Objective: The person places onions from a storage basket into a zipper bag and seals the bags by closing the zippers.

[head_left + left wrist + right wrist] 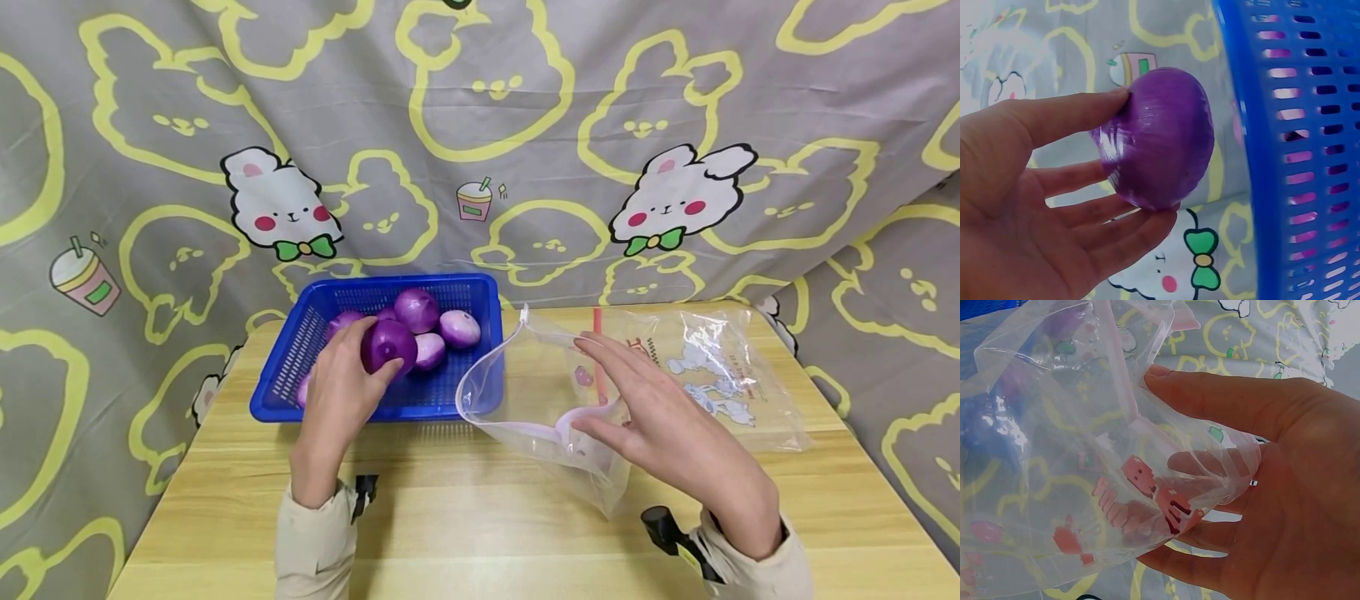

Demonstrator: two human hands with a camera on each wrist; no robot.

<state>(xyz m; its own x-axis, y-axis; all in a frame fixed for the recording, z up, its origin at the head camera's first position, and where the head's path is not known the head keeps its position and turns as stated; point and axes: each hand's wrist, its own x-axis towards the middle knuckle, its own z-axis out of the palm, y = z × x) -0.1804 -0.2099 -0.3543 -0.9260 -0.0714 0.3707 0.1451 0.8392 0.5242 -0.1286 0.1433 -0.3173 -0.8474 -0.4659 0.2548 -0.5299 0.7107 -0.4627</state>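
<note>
The left hand point(341, 392) grips a round purple onion point(388, 346) just above the blue plastic basket point(480, 292), while the right hand point(660, 425) pinches the clear plastic zip bag point(540, 392) open beside it, so the onion likely needs carrying into the bag's mouth.

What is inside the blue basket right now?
The blue basket holds several peeled purple onions. The left hand grips one onion above it. The hand and that onion hide the basket's left part.

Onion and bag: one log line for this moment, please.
left hand holds onion over basket | right hand holds bag mouth open | table
</note>
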